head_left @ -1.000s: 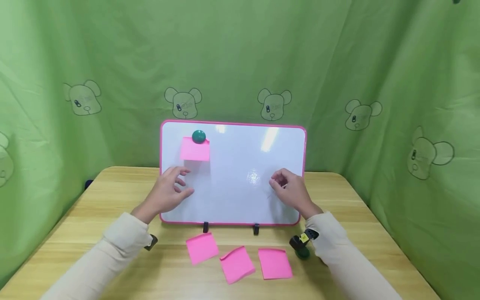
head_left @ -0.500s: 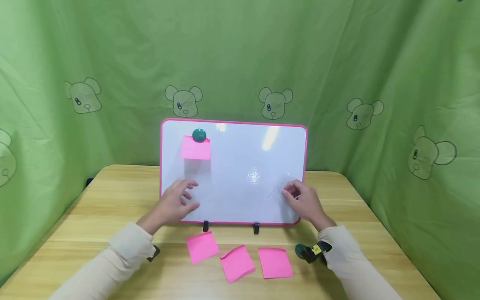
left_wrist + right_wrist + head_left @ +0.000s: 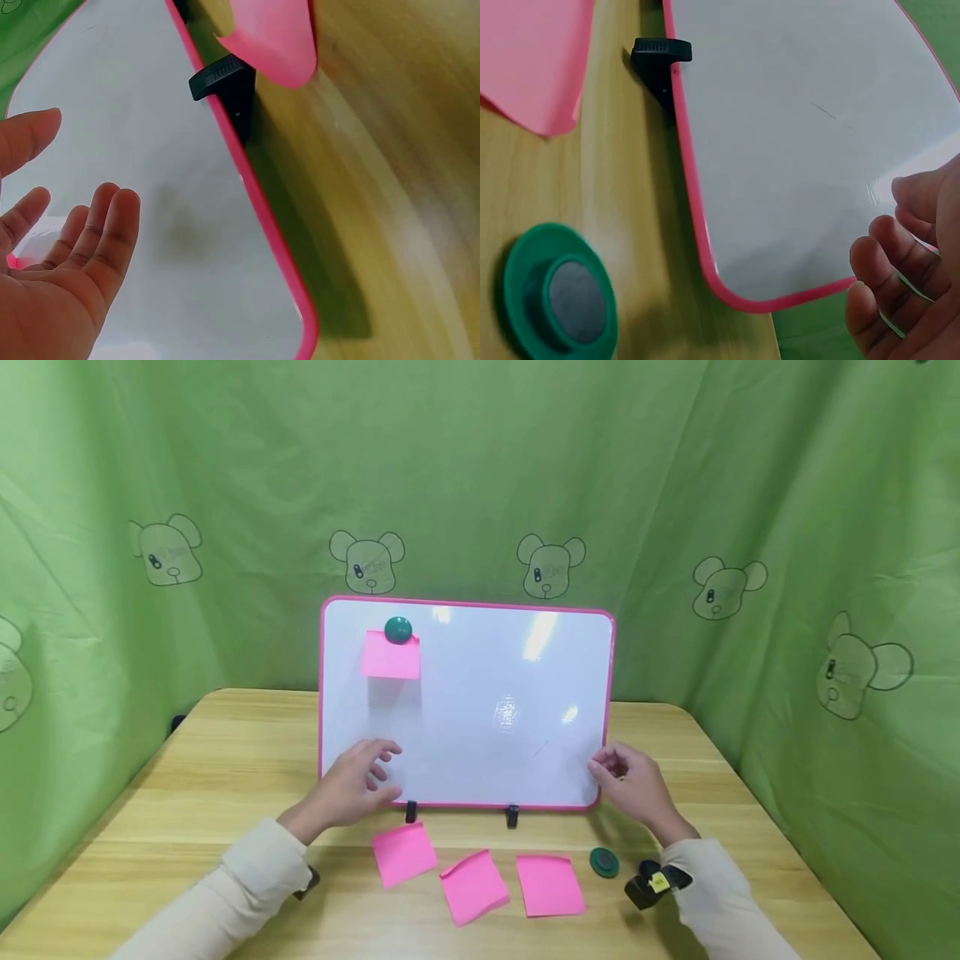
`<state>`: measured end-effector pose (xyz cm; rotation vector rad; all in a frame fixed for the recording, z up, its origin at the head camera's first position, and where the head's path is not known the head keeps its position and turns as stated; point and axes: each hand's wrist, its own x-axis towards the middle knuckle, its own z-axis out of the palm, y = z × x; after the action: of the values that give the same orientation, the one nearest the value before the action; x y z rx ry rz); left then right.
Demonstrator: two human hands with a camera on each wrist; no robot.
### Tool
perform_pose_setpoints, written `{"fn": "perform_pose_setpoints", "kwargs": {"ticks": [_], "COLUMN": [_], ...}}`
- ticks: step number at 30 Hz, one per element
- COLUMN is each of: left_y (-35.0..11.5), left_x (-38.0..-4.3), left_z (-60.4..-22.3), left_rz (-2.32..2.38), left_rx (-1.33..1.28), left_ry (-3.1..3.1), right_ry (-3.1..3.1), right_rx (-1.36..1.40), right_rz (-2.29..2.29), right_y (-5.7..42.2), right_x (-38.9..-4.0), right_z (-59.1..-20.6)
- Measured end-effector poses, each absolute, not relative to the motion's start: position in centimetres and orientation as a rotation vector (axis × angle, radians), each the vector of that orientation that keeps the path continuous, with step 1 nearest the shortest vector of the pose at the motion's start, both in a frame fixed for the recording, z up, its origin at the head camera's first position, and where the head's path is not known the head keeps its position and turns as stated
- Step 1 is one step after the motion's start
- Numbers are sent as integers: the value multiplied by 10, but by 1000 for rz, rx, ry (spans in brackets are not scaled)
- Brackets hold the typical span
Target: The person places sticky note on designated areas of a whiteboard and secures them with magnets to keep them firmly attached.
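A pink-framed whiteboard (image 3: 480, 735) stands propped on the table. Near its upper left, a green round magnet (image 3: 398, 629) pins a pink sticky note (image 3: 391, 662). My left hand (image 3: 348, 785) hovers before the board's lower left with loosely bent fingers and holds nothing. At the lower right edge is my right hand (image 3: 633, 785), its fingers relaxed; the right wrist view shows nothing in them. Three pink sticky notes lie in front of the board: a left one (image 3: 405, 855), a middle one (image 3: 476, 888) and a right one (image 3: 551, 886). A second green magnet (image 3: 603, 862) lies magnet side up beside them.
Two black clip feet, left (image 3: 411, 812) and right (image 3: 512, 816), support the board's lower edge on the wooden table (image 3: 247, 735). A green curtain (image 3: 465, 468) printed with bear heads hangs behind and at both sides.
Both hands have moved down in front of the board, the right hand also to the right. The second green magnet has come out from behind the right wrist strap. Notes and board stay put.
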<state>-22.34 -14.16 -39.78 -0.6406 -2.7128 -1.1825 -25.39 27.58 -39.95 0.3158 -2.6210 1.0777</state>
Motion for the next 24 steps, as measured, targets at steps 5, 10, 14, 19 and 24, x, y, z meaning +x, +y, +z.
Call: {"fn": "perform_pose_setpoints", "kwargs": {"ticks": [5,10,14,19,24], "left_y": [-141,-140,-138,-136,-135], "left_x": [-221,-219,-217,-214,-212], "left_z": [-402,-406,-411,-417,-423], "left_rz": [-1173,-1157,-1151,-1128,-1090], "left_rx": [-642,-649,-651,-657,-685], "left_ry": [-2742,-2781,-2814,-2847,-2878], "right_ry": [-2663,-2697,-2733,-2748,-2760], "right_rx": [309,325,307,316,354], "right_rz": [1073,1079,1088,1084,1019], "right_y": [283,288,292,297,299], "right_x": [-248,-241,-236,-232,-229], "right_z": [-404,-408,-415,-425,-434]}}
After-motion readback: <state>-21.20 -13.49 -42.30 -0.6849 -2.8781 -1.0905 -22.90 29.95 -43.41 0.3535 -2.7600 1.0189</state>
